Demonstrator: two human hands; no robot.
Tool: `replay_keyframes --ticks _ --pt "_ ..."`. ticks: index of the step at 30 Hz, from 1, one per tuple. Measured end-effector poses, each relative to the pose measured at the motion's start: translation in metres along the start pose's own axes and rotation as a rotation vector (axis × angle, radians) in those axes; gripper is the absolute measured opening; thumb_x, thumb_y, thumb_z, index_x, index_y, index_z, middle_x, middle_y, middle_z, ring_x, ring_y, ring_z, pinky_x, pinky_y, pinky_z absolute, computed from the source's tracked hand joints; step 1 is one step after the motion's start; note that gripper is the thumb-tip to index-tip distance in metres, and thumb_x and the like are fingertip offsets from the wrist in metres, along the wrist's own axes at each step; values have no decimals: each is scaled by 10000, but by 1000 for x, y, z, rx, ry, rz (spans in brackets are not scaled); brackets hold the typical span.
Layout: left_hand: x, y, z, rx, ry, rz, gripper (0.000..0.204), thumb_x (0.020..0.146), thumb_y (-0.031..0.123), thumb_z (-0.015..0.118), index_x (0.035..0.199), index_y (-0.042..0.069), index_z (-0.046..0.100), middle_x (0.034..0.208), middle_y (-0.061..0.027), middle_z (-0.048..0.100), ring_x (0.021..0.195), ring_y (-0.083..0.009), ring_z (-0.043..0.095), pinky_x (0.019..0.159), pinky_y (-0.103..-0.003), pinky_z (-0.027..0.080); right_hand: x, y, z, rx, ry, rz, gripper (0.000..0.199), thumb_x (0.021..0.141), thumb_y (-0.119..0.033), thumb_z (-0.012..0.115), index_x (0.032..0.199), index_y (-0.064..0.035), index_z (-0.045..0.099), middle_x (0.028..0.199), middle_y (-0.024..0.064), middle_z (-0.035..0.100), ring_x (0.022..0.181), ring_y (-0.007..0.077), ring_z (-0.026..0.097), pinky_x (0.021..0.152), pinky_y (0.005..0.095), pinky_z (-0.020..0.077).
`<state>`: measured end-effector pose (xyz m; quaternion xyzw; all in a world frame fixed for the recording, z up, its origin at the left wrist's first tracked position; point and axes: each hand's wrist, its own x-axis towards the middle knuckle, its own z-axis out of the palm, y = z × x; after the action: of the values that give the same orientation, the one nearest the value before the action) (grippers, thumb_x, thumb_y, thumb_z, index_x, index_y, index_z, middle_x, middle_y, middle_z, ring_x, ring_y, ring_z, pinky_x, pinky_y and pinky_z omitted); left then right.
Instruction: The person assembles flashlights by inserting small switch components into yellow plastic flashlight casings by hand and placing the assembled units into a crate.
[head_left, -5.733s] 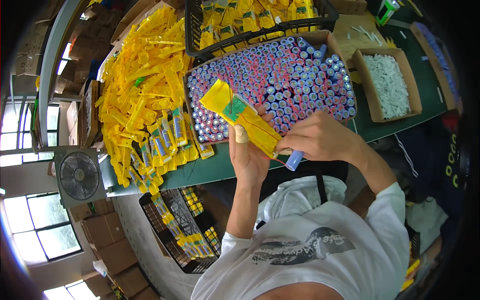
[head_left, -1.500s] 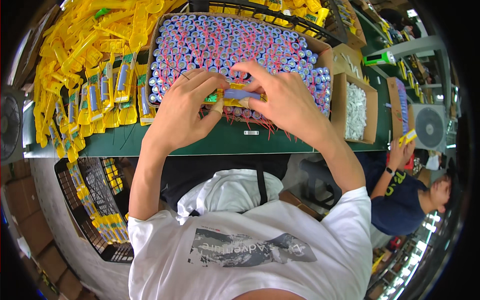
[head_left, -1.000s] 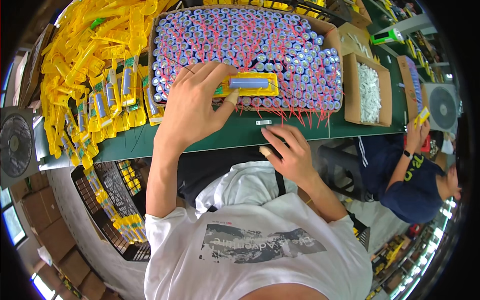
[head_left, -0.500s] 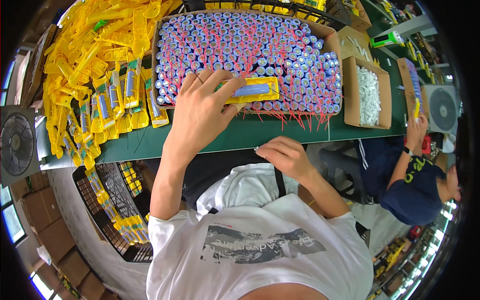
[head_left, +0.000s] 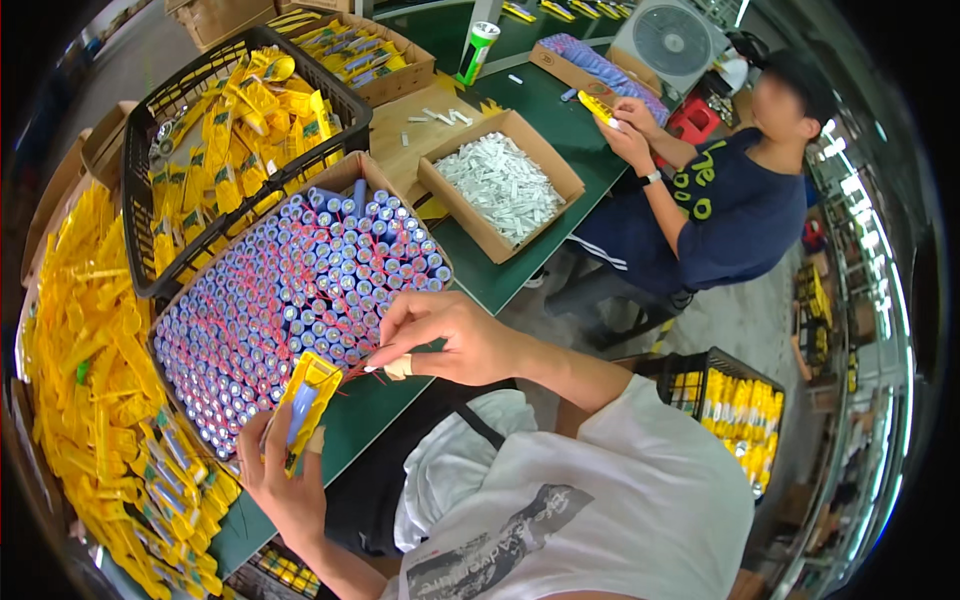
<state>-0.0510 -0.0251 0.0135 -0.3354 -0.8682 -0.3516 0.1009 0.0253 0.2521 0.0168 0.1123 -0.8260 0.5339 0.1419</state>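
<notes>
My left hand (head_left: 280,485) grips a yellow plastic casing (head_left: 325,372) with a blue cylindrical battery cell (head_left: 299,418) lying in it. The casing is tilted over the near edge of a cardboard box packed with upright blue cells (head_left: 250,310) that carry red wires. Beside the casing's right side, my right hand (head_left: 445,338) pinches something tiny and pale between thumb and fingertips, too small to name. Thin red wires (head_left: 358,372) show next to that pinch. Tape wraps a finger on each hand.
Yellow casings (head_left: 90,370) are heaped at the left. Behind the cells stands a black crate (head_left: 335,90) of casings. A carton of small white pieces (head_left: 500,190) sits further right, near a green-and-white flashlight (head_left: 478,52). At the right, a seated person (head_left: 735,215) holds a yellow casing.
The view has swung to the right. My right hand has risen from near my lap to beside the casing. The casing, still in my left hand, is now tilted more upright.
</notes>
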Motion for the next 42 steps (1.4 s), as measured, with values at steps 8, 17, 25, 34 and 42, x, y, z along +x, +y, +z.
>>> replay_keyframes --ticks 8,17,25,34,42 --pt "5 16 18 12 -42 102 460 738 70 811 1181 82 687 1083 -115 616 951 -279 616 772 -372 510 22 -10 -12 190 -95 183 225 845 -5 732 1068 -15 702 990 103 742 894 160 719 807 298 587" --pt "-2 22 22 62 -54 132 461 725 83 817 1169 84 693 1077 -116 615 960 -292 617 790 -410 502 25 -6 -19 -71 -183 -77 135 783 -62 725 907 -9 731 841 100 720 743 247 691 697 347 535" --pt "-9 26 30 123 -46 164 434 740 105 811 1160 105 701 1084 -113 610 982 -317 608 855 -447 479 30 4 -5 -45 -160 -125 159 769 -40 705 922 -12 734 867 111 720 759 279 685 714 357 537" --pt "-8 23 31 201 -18 178 439 740 102 805 1166 127 702 1083 -92 607 971 -302 602 839 -440 477 27 2 3 -38 -138 176 141 860 -83 724 979 -10 706 1028 107 708 847 196 701 766 319 568" --pt "-11 23 30 205 -3 185 453 729 92 804 1170 132 703 1099 -88 609 977 -297 598 835 -435 476 29 17 5 292 -230 286 160 857 -32 696 994 51 696 959 99 724 891 146 700 795 299 567"
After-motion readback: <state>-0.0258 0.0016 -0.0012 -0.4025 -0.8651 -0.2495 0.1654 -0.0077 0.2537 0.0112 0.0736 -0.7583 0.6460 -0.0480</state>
